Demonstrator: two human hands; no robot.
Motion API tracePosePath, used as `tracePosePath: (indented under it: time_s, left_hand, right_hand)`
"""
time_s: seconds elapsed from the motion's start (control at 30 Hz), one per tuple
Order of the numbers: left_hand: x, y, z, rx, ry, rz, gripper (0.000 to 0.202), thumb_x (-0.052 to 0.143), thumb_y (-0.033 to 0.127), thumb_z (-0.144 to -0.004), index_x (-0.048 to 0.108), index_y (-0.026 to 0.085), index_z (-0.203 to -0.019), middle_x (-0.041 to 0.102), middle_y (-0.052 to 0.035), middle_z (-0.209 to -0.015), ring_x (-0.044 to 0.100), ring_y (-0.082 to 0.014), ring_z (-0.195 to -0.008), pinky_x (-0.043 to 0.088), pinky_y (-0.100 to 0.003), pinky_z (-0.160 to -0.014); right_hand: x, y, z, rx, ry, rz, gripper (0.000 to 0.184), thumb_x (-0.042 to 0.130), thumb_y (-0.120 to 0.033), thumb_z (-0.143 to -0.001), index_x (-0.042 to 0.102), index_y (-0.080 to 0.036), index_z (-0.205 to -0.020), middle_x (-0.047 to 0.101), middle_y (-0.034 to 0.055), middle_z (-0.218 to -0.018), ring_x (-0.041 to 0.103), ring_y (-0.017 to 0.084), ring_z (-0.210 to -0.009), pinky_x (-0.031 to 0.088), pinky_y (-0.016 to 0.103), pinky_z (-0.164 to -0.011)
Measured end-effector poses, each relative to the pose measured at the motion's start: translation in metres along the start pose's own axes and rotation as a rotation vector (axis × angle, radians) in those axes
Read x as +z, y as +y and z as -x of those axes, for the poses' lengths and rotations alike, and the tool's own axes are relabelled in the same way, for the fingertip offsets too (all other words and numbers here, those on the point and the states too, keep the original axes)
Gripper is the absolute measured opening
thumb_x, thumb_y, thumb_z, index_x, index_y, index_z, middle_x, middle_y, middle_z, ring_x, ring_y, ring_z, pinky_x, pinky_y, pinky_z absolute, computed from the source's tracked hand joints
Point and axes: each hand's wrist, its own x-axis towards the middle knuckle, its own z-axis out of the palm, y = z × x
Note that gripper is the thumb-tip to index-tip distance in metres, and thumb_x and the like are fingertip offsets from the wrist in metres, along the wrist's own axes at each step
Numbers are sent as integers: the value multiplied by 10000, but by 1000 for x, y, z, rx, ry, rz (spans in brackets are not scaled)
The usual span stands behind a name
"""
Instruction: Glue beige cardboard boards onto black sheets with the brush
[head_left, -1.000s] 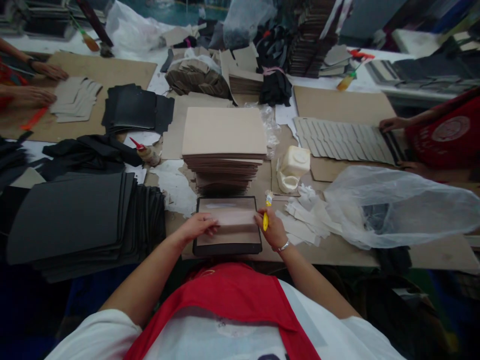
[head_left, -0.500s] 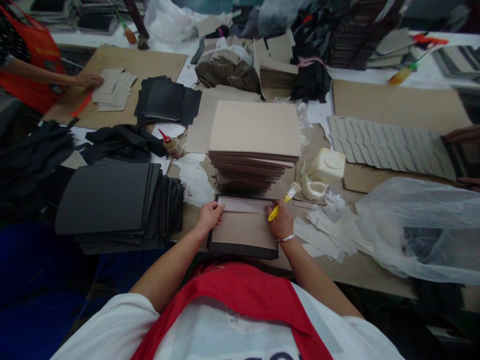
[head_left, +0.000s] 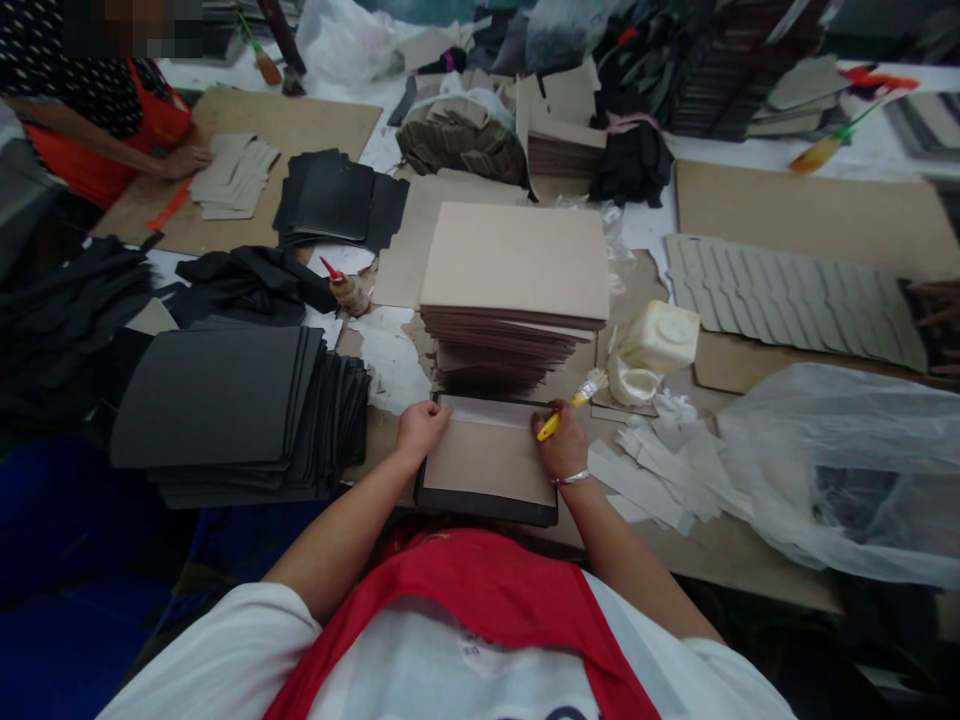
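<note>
In front of me lies a panel with a beige board (head_left: 491, 462) framed by black edging (head_left: 486, 510). A white paper strip (head_left: 491, 411) runs across its far end. My left hand (head_left: 421, 432) is closed at the strip's left end, its fingertips pinched on it. My right hand (head_left: 564, 442) is closed around a yellow-handled paintbrush (head_left: 576, 400), bristles pointing up and away to the right. The fingers of that hand also rest at the strip's right end. Just beyond the panel rises a stack of beige boards (head_left: 517, 260).
Black panels (head_left: 217, 400) are piled at left. A cut-open white jug (head_left: 660, 335), loose paper strips (head_left: 645, 470) and a clear plastic bag (head_left: 862, 470) lie at right. A red-tipped glue bottle (head_left: 345, 287) stands beyond the black pile. A co-worker's hand (head_left: 186, 160) touches grey pieces at far left.
My view has shifted slightly, and the co-worker at left shows more. My left fingers have curled in a little more at the strip's end. The brush stays in my right hand.
</note>
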Motion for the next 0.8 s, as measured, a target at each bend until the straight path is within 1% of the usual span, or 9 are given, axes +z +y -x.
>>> tracePosePath:
  time_s: [0.33, 0.4, 0.47, 0.53, 0.6, 0.63, 0.7, 0.73, 0.8]
  left_hand:
    - [-2, 5, 1, -13, -45, -96, 356, 481, 465, -759, 559, 177, -565, 533, -1, -493, 498, -139, -545, 285, -241, -522]
    - [-8, 5, 0, 4, -65, -180, 354, 481, 470, -765, 571, 176, -590, 563, -13, -539, 516, -150, -565, 303, -247, -535]
    - [-14, 4, 1, 49, -8, -281, 346, 496, 485, -764, 593, 169, -661, 601, -37, -615, 544, -174, -614, 340, -259, -564]
    - [-15, 4, 6, 179, 134, -338, 366, 486, 491, -786, 613, 147, -794, 637, -79, -733, 578, -207, -711, 392, -286, -633]
    - [-5, 8, 15, 431, 230, -346, 389, 437, 444, -838, 602, 119, -973, 652, -132, -920, 589, -234, -883, 420, -331, -766]
    - [3, 12, 21, 582, 217, -354, 400, 412, 409, -860, 576, 111, -1069, 633, -152, -1041, 565, -242, -997, 405, -355, -849]
    - [24, 20, 32, 843, 84, -413, 461, 389, 379, -875, 483, 116, -1242, 526, -157, -1274, 449, -242, -1203, 324, -393, -993]
    - [34, 22, 36, 926, -4, -461, 510, 391, 399, -873, 431, 122, -1299, 456, -148, -1354, 380, -241, -1269, 274, -409, -1040]
    - [48, 22, 40, 970, -136, -558, 618, 393, 491, -856, 370, 125, -1353, 354, -134, -1434, 282, -246, -1333, 192, -439, -1089]
  right_hand:
    - [1, 0, 1, 14, -48, 34, 331, 461, -343, -828, 498, -148, -1092, 623, 88, -866, 586, 209, -779, 443, 315, -715]
    - [-1, 4, 0, 0, -15, 47, 351, 482, -347, -815, 491, -145, -1102, 622, 95, -918, 587, 210, -818, 453, 321, -738]
    - [-7, 10, -1, -12, 71, 55, 391, 514, -354, -795, 477, -135, -1117, 614, 108, -967, 582, 214, -859, 461, 335, -768]
    - [-14, 15, 2, -32, 168, 54, 396, 520, -348, -795, 469, -125, -1118, 611, 119, -972, 577, 216, -877, 464, 348, -791]
    - [-16, 16, 9, -96, 199, 44, 318, 477, -307, -827, 479, -133, -1094, 613, 123, -973, 576, 216, -894, 465, 353, -808]
    - [-15, 15, 13, -148, 178, 37, 276, 447, -269, -842, 485, -142, -1083, 615, 124, -991, 575, 214, -910, 463, 354, -819]
    - [-9, 9, 24, -266, 84, 35, 251, 418, -191, -836, 498, -162, -1072, 610, 123, -1066, 566, 214, -968, 457, 359, -849]
    - [-5, 6, 29, -319, 30, 45, 263, 422, -161, -820, 505, -169, -1069, 598, 121, -1120, 551, 218, -1019, 445, 369, -879]
    - [3, 0, 36, -396, -50, 83, 286, 454, -127, -783, 521, -169, -1057, 559, 122, -1214, 491, 235, -1132, 402, 396, -954]
